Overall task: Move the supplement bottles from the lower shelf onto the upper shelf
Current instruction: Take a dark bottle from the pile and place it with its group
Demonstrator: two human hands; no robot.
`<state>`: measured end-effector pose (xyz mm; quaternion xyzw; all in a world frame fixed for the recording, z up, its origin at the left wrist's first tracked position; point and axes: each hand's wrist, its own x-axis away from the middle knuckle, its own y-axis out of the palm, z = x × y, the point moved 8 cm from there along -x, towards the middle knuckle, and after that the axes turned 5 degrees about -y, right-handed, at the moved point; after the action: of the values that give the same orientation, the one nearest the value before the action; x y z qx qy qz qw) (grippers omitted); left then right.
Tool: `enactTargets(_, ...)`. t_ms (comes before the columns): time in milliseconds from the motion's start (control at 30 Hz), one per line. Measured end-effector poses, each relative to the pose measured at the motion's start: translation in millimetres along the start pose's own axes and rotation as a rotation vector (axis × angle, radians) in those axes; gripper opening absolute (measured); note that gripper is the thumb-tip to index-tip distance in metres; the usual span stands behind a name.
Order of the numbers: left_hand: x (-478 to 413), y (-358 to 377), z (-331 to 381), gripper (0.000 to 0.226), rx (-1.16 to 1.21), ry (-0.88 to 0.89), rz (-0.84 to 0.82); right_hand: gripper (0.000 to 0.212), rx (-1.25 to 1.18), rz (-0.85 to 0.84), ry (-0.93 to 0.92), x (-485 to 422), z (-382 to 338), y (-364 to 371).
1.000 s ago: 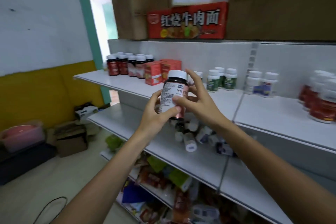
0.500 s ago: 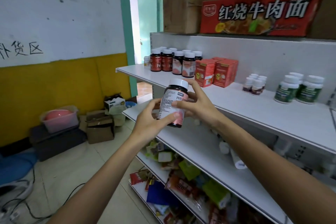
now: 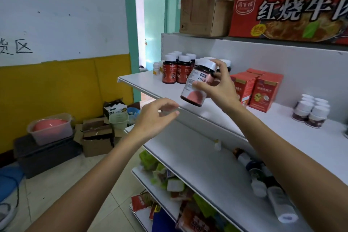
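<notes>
Your left hand [image 3: 154, 118] is hanging just in front of and below the front lip of the upper shelf [image 3: 150, 91], fingers loosely curled and gripping nothing; half a second ago it was cupping the bottle from the left, so it has let go and dropped away. Under the upper shelf, the lower shelf [image 3: 188, 156] is still carrying several toppled bottles [image 3: 263, 181] lying on their sides toward its right part. Your right hand [image 3: 220, 88] is now carrying the supplement bottle [image 3: 197, 84] alone, thumb across the label and fingers wrapping the far side up by the white cap. The bottle is tilting, cap up and to the right, and is hovering over the front edge of the upper shelf without touching it; earlier it was sitting lower, in front of the gap beneath that shelf. Farther back on the upper shelf, a cluster of upright dark bottles marked Fe [image 3: 175, 71] is standing just behind and left of the held one. Red boxes [image 3: 258, 88] are standing to its right, and small white-capped bottles [image 3: 310, 111] are sitting beyond them. Above the upper shelf, a brown cardboard box [image 3: 199, 2] and a red noodle carton [image 3: 288, 11] are resting on the top board.
</notes>
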<state>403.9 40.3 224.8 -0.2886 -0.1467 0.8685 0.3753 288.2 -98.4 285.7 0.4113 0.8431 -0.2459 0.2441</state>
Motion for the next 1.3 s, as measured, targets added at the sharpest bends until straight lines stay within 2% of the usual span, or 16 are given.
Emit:
enactTargets(167, -58, 16, -24, 0.009, -0.094, 0.116, -0.112, 0.070, 0.180, 0.031, -0.006, -22, 38, 12)
enactTargets(367, -122, 33, -46, 0.011, -0.223, 0.263, -0.288, 0.070, 0.364, 0.041, 0.020, -48, 63, 27)
enactTargets(500, -140, 38, -56, 0.010, -0.134, 0.370, -0.428, 0.072, 0.397, 0.010, 0.053, -67, 81, 39)
enactTargets(700, -150, 42, -60, 0.010, -0.059, 0.488, -0.575, 0.075, 0.530, 0.113, 0.072, -86, 100, 43)
enactTargets(933, -154, 45, -66, 0.021, -0.031, 0.480, -0.580, 0.078, 0.714, 0.215, 0.063, -95, 103, 46)
enactTargets(1000, -154, 46, -66, 0.016, -0.044, 0.489, -0.583, 0.078, 0.735, 0.232, 0.069, -93, 101, 48)
enactTargets(1100, -154, 46, -65, 0.009, -0.049, 0.488, -0.584, 0.091, 0.774, 0.244, 0.103, -88, 100, 49)
enactTargets(1200, -149, 45, -62, 0.012, -0.029, 0.485, -0.571, 0.101, 0.760, 0.281, 0.097, -74, 91, 45)
enactTargets(1300, -136, 43, -54, 0.017, -0.012, 0.505, -0.518, 0.091, 0.797, 0.286, 0.077, -48, 75, 38)
